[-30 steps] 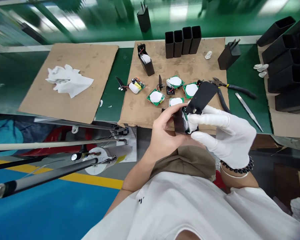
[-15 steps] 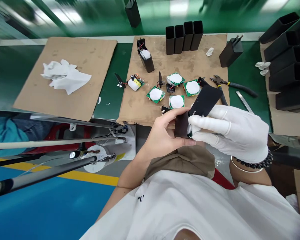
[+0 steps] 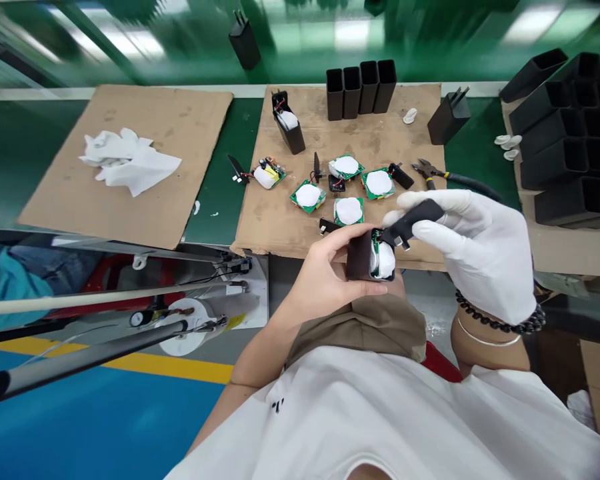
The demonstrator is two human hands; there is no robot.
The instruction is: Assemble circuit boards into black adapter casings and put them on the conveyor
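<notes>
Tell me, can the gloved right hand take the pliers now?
Probably not at once: the right hand is close to the pliers, nothing lies between, but it pinches a black plug cover.

1. Bright, even light falls from overhead; pale glare patches (image 3: 353, 33) sit on the green beyond the card (image 3: 280, 220).
2. Shadows on the card are short and soft.
3. Past the card's far edge, everything is smeared; parts on it look sharp.
4. Near the card's front edge, the gloved right hand (image 3: 480, 260) is almost blown out.
5. Left of the card, rods (image 3: 105, 293) bow from wide-lens distortion.
</notes>
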